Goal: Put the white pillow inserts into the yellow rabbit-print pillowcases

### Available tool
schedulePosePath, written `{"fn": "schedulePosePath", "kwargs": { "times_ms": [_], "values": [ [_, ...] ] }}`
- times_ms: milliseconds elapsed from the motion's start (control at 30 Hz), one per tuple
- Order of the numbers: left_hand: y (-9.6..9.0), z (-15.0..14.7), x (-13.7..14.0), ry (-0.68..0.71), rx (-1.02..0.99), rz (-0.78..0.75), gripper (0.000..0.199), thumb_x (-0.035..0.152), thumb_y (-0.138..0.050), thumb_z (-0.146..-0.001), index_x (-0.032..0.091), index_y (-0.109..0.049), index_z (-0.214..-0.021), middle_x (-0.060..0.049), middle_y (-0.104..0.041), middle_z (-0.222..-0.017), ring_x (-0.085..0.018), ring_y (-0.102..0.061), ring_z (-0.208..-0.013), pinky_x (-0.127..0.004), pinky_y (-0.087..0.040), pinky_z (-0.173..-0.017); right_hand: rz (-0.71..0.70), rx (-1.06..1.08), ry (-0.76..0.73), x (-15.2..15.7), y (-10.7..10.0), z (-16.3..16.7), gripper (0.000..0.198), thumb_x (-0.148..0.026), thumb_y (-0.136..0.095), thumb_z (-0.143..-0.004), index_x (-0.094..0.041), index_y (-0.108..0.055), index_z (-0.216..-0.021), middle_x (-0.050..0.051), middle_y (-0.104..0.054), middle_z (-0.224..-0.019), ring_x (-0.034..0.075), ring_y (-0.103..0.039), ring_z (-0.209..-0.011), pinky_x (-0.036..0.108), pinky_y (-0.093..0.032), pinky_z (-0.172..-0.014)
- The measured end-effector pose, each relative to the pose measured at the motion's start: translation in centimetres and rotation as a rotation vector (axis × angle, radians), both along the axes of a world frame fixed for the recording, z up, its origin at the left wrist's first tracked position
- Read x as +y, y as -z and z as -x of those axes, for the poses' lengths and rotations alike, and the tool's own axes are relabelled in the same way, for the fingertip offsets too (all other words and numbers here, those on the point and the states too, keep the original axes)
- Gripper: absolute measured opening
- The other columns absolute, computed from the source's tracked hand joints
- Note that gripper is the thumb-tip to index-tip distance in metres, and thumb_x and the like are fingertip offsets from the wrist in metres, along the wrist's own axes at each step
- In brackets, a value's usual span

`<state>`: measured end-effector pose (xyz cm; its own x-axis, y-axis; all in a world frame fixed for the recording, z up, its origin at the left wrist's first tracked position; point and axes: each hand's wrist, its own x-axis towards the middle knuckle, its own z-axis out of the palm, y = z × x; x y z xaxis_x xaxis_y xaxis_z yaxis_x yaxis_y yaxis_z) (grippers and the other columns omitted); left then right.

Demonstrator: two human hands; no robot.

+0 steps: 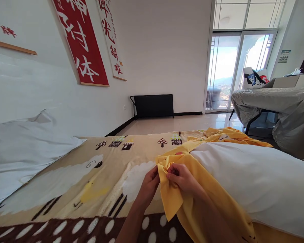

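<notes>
My left hand pinches the left edge of a yellow pillowcase between thumb and fingers. Close by on the right, my right hand grips a gathered fold of the same cloth, fingers curled in. A loose flap hangs down between the two hands. To the right lies a plump white pillow, with yellow cloth along its near and left sides; whether part of it sits inside the cover I cannot tell. More crumpled yellow fabric is bunched behind the pillow.
Under everything is a beige blanket with sheep prints and a brown dotted border. Another white pillow rests at the left by the wall. A black folded frame stands at the far wall. At right is a covered table with boxes.
</notes>
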<state>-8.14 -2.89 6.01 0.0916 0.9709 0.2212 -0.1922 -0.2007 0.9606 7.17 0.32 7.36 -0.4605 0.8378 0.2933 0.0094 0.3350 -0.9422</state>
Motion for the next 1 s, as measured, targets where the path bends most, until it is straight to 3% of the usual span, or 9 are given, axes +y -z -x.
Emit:
{"fn": "schedulePosePath", "kwargs": {
  "times_ms": [200, 367, 700, 867, 1000],
  "values": [
    [0.37, -0.29, 0.33, -0.037, -0.016, -0.018, 0.046, 0.037, -0.067, -0.073, 0.016, -0.059, -0.113, -0.008, -0.067, -0.100, -0.024, -0.059, -0.091, -0.031, -0.048, -0.077, 0.022, 0.054, -0.027, 0.47, 0.56, 0.28, 0.022, -0.035, -0.059, -0.071, -0.018, -0.047, -0.064, -0.005, -0.043, -0.058, 0.008, -0.037, -0.055, 0.022, -0.031, -0.052],
    [0.33, -0.83, 0.19, -0.111, 0.015, -0.043, 0.041, 0.033, -0.066, -0.074, 0.017, -0.058, -0.112, -0.007, -0.066, -0.102, -0.023, -0.058, -0.092, -0.030, -0.047, -0.078, -0.004, -0.017, 0.129, 0.14, 0.56, 0.72, 0.018, -0.034, -0.056, -0.072, -0.017, -0.052, -0.066, -0.003, -0.049, -0.060, 0.010, -0.042, -0.056, 0.023, -0.033, -0.052],
    [-0.19, -0.69, 0.05, -0.139, 0.169, -0.087, 0.035, 0.037, -0.062, -0.075, 0.016, -0.058, -0.103, -0.007, -0.064, -0.101, -0.022, -0.056, -0.089, -0.025, -0.045, -0.065, 0.202, 0.129, -0.142, -0.02, 0.49, 0.45, 0.039, -0.052, -0.065, -0.066, -0.019, -0.044, -0.066, -0.007, -0.040, -0.053, 0.006, -0.035, -0.047, 0.022, -0.028, -0.047],
    [0.21, -0.74, 0.16, -0.199, 0.106, -0.116, 0.029, 0.038, -0.062, -0.076, 0.016, -0.057, -0.095, -0.005, -0.062, -0.097, -0.018, -0.054, -0.084, -0.023, -0.042, -0.067, 0.178, 0.131, -0.130, -0.01, 0.55, 0.39, 0.038, -0.053, -0.061, -0.070, -0.019, -0.042, -0.068, -0.008, -0.040, -0.052, 0.006, -0.035, -0.046, 0.022, -0.027, -0.046],
    [-0.04, -0.05, -0.03, -0.102, 0.098, -0.097, 0.025, 0.036, -0.062, -0.078, 0.016, -0.055, -0.091, -0.001, -0.058, -0.082, -0.012, -0.048, -0.069, -0.020, -0.038, -0.059, 0.121, 0.070, -0.117, -0.15, 0.29, 0.20, 0.034, -0.048, -0.059, -0.074, -0.020, -0.041, -0.069, -0.007, -0.039, -0.055, 0.007, -0.034, -0.048, 0.023, -0.028, -0.048]
  ]
}}
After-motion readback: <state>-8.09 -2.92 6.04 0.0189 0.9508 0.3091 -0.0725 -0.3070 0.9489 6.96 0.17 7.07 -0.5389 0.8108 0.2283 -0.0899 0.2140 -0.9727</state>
